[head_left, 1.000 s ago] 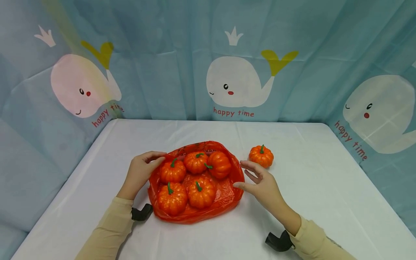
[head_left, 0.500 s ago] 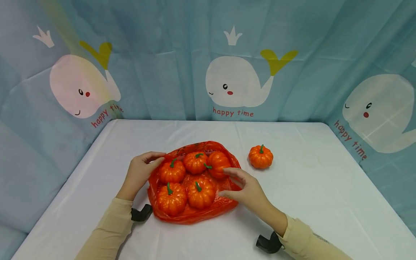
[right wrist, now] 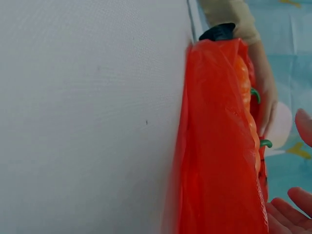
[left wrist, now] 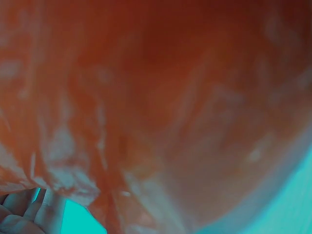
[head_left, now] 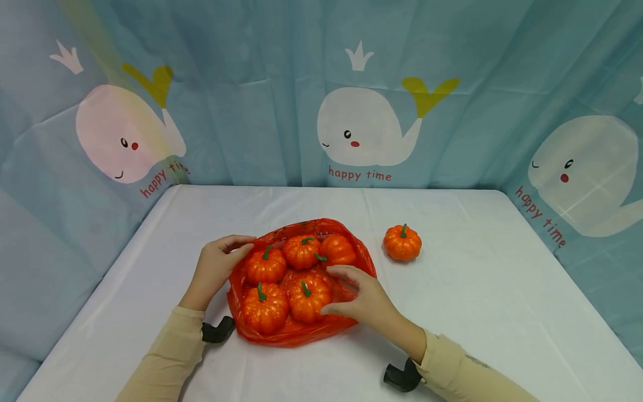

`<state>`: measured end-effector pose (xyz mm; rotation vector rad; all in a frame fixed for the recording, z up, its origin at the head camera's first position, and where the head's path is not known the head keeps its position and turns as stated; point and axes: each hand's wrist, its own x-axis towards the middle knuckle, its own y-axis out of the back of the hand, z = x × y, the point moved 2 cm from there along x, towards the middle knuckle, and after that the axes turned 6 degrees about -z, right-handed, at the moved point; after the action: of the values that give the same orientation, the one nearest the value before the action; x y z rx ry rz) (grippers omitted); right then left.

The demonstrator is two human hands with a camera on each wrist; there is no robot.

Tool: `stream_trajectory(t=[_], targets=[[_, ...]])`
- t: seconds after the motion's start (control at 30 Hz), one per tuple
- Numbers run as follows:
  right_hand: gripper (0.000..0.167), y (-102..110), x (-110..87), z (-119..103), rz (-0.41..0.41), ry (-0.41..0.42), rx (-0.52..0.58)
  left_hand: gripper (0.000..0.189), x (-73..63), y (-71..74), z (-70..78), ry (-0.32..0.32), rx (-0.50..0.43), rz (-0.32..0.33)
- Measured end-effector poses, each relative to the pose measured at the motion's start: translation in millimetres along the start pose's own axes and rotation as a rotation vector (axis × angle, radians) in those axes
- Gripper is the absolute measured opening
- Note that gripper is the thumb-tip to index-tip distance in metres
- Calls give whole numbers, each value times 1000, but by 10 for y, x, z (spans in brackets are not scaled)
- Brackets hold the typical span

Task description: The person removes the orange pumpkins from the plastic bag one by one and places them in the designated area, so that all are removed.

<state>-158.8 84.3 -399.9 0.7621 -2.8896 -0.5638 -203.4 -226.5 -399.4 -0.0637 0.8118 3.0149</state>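
A red plastic bag (head_left: 321, 335), mouth spread wide, lies on the white table with several small orange pumpkins inside. My left hand (head_left: 216, 268) pinches its left rim between thumb and fingers; in the left wrist view the bag's film (left wrist: 161, 97) hides most of that hand, leaving some fingers (left wrist: 29, 212) at the lower left. Over the bag's right side reaches my right hand (head_left: 364, 296), thumb and fingers spread apart. Its thumb tip overlaps the edge of the front right pumpkin (head_left: 308, 301), and its fingertips are just below the back right pumpkin (head_left: 339, 249).
One more orange pumpkin (head_left: 402, 243) stands on the table (head_left: 477, 290) to the right of the bag. Behind and at both sides hangs a blue curtain (head_left: 271, 128) printed with whales. A black curved piece is at each wrist.
My right hand has moved left from the bag's right rim to over the bag's inside, beside the front right pumpkin. My left hand and the pumpkins have stayed in place.
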Motion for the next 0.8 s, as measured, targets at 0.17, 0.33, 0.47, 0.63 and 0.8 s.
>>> stream_trajectory(t=[0.17, 0.33, 0.47, 0.63, 0.8], targets=[[72, -68, 10, -3, -31, -10, -9, 40, -8, 4, 3, -4, 7, 1], [72, -118, 28, -4, -31, -19, -40, 41, -13, 7, 12, -2, 9, -2], [74, -151, 64, 2, -28, -17, -77, 40, -17, 6, 16, 1, 3, -3], [76, -181, 103, 2, -42, -54, -133, 40, -19, 2, 20, -8, 1, -3], [78, -195, 126, 1, -59, -74, -148, 40, -4, 2, 0, 0, 3, -3]])
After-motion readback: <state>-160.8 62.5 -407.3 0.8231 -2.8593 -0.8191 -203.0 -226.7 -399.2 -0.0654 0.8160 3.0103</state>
